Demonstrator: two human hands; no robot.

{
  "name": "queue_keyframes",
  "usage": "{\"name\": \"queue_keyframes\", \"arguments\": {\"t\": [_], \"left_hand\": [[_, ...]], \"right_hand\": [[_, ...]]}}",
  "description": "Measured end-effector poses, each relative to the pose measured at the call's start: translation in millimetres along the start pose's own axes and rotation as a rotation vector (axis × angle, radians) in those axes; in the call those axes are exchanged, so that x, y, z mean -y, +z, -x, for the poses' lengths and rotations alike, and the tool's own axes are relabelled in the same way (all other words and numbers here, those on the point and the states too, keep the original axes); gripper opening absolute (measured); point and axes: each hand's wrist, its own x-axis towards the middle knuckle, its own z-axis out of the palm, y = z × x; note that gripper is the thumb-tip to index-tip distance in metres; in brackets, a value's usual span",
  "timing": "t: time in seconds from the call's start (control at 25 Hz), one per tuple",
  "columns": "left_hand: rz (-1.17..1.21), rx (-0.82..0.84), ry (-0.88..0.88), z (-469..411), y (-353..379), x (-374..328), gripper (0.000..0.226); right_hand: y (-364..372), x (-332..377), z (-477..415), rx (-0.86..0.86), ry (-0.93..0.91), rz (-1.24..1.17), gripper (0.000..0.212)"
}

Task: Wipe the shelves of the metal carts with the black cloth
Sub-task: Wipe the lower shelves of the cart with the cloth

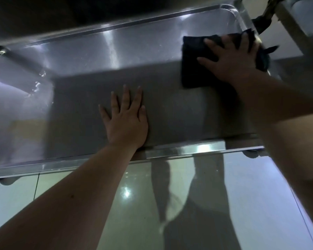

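Right hand lies spread atop black cloth, apparently on shelf.

R hand flat on black cloth at shelf far-R corner, L hand flat mid-shelf.

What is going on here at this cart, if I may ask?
A person is wiping the shelf of a metal cart. Their right grip, fingers spread, presses the black cloth flat near the shelf's far right corner. Their left grip rests palm-down on the bare shelf by its front edge, holding nothing.
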Motion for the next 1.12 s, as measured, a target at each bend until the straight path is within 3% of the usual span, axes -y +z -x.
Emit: {"name": "queue_keyframes", "arguments": {"t": [0.08, 0.16, 0.28, 0.4, 0.6, 0.72, 0.88, 1.0, 1.12], "left_hand": [[-0.008, -0.008, 0.008, 0, 2, -1, 0.054], [-0.005, -0.002, 0.009, -1, 2, -1, 0.054], [-0.012, 0.006, -0.005, -2, 0, 1, 0.054], [-0.001, 0.008, -0.005, -1, -1, 1, 0.054], [-0.006, 0.011, -0.004, 2, -2, -7, 0.054], [-0.013, 0.009, 0.009, 3, -2, -8, 0.054], [0.02, 0.063, 0.0, -2, -4, -1, 0.054], [0.031, 0.142, 0.1, -10, -15, 16, 0.053], [-0.119, 0.039, 0.255, -6, -23, 72, 0.052]], "right_hand": [[1, -17, 4, 0.001, 0.086, -0.001, 0.076], [2, 12, 8, -0.016, 0.146, 0.013, 0.077], [9, 79, 24, 0.01, -0.049, 0.022, 0.075], [13, 69, 42, -0.006, -0.194, 0.046, 0.073], [11, -27, 66, -0.05, -0.007, 0.009, 0.075], [19, 9, 91, -0.061, 0.172, -0.029, 0.075], [35, 76, 130, -0.07, -0.092, -0.016, 0.073], [26, 19, 130, -0.078, -0.101, 0.016, 0.074], [24, -40, 129, -0.036, 0.064, 0.064, 0.08]]}}
